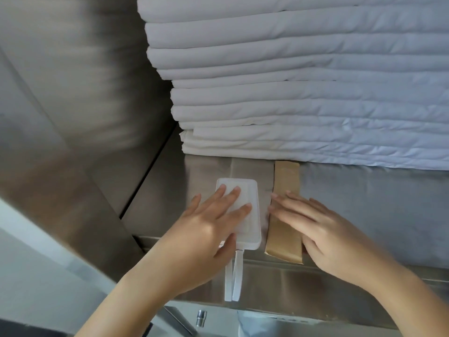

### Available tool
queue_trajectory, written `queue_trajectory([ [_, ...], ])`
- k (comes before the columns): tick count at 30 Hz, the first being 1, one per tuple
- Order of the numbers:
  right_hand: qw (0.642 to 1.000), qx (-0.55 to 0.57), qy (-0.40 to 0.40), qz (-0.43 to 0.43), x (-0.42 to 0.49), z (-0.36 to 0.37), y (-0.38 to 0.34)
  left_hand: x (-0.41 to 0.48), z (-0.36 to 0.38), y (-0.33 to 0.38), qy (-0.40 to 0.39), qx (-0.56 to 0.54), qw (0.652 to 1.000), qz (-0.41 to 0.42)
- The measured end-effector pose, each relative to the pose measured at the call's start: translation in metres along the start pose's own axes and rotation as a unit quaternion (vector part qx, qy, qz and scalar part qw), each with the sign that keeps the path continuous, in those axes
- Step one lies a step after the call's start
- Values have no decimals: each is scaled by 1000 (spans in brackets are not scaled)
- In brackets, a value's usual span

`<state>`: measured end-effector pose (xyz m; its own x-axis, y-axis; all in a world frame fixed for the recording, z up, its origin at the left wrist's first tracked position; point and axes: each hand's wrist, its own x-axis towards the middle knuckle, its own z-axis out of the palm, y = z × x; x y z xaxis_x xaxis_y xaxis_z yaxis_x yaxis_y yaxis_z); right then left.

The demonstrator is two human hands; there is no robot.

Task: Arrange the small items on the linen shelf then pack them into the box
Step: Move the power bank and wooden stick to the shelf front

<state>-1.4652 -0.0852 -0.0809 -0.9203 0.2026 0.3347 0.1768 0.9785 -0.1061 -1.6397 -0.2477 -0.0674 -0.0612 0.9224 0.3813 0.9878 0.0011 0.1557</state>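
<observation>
A flat white rectangular case (pixel 245 188) lies on the steel shelf (pixel 364 190) near its front edge, and its white strap (pixel 233 278) hangs down over the edge. My left hand (pixel 209 229) rests flat on the case with straight fingers spread across its top. To the right lies a long tan paper packet (pixel 285 176), pointing toward the linen. My right hand (pixel 323 229) presses on the packet's near half with straight fingers. The two items lie side by side, a narrow gap between them.
A tall stack of folded white linen (pixel 303 93) fills the back of the shelf. The shelf's steel side wall (pixel 85 105) rises on the left. Below the front edge a small metal knob (pixel 201 317) and part of a clear bag (pixel 257 324) show.
</observation>
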Motion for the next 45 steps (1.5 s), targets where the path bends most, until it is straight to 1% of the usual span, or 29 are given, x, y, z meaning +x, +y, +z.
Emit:
queue_trajectory([
  [2,998,53,20,30,-1,3,-6,5,4,10,23,39,999,12],
  [3,996,77,11,45,-1,4,-9,7,6,14,24,51,998,19],
  [5,994,95,-35,49,1,6,-12,9,12,23,11,69,997,20],
  [8,988,75,-126,47,3,14,-11,11,18,31,1,89,996,3],
  [10,985,80,-147,50,3,18,-10,12,20,33,5,100,995,-3],
  [13,983,94,-150,44,6,21,-14,11,22,32,6,103,995,-13],
  [21,986,86,-139,15,12,26,-17,10,24,29,14,140,990,-19],
  [26,986,72,-150,3,26,30,-24,8,24,22,17,169,985,-40],
  [35,981,109,-164,0,55,35,-39,2,18,-3,17,163,985,-63],
  [39,983,89,-163,4,58,35,-41,0,14,-10,3,142,988,-57],
  [45,984,-10,-171,39,51,30,-39,-2,12,-12,-4,104,993,-60],
])
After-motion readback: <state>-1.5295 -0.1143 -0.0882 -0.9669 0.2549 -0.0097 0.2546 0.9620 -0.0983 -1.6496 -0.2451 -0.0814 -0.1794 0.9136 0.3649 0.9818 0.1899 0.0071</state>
